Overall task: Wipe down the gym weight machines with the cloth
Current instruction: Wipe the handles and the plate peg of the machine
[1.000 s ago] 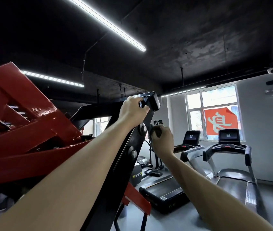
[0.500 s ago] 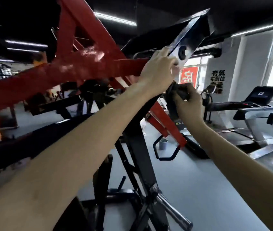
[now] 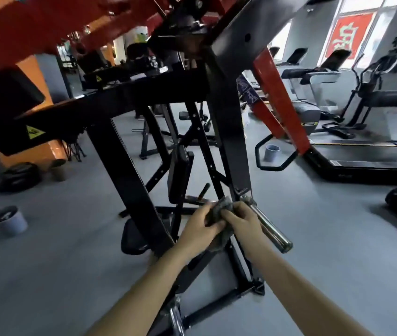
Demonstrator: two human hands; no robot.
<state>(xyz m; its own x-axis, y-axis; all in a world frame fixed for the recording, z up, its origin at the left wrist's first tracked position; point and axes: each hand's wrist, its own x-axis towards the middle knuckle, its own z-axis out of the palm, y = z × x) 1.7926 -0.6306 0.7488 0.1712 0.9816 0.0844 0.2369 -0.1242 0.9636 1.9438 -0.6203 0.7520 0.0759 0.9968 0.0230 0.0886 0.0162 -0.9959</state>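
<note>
Both grips are closed round the grey cloth [image 3: 218, 210], held by the left hand [image 3: 198, 230] and right hand [image 3: 242, 220] at the foot of the black upright [image 3: 231, 141] beside the chrome peg [image 3: 271, 230], so a clean face should be folded out and pressed flat.

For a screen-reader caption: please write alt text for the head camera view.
A person's left hand and right hand grip a grey cloth at the lower end of a black weight machine post, beside a chrome bar. Treadmills stand to the right on a grey floor.
</note>
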